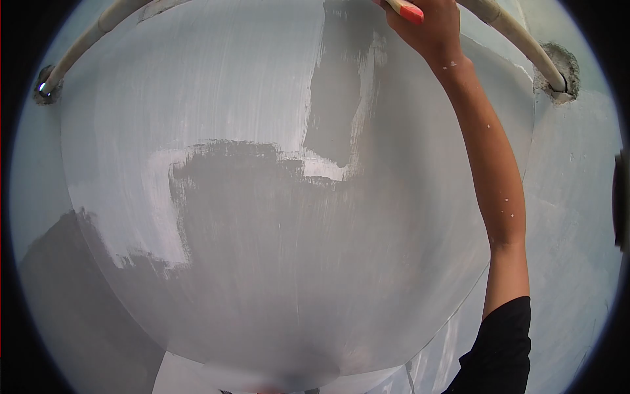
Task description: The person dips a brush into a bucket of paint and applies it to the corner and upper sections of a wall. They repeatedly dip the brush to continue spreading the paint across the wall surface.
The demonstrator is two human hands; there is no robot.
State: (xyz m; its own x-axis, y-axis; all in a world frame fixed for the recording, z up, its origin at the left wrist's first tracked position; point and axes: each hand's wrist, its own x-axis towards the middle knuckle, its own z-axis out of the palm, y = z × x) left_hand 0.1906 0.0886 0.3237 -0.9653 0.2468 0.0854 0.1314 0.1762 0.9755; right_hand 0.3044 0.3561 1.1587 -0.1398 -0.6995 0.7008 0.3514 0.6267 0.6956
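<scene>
My right hand [433, 23] is raised to the top edge of the head view, its fingers closed around a paintbrush [411, 12] with a pale handle and a red end. The brush's head lies beyond the frame, so whether it touches the wall cannot be seen. Below and left of the hand spreads a grey wall [262, 223] with streaky, light paint [216, 85] across its upper left. A bare grey strip [335, 92] runs down between painted areas. White specks dot my forearm. My left hand is out of sight.
A pale pipe [77, 56] curves along the upper left into a hole in the wall, and another stretch of pipe [525, 49] enters a rough hole at upper right. Side walls meet the grey wall on both sides. A dark object [620, 200] shows at the right edge.
</scene>
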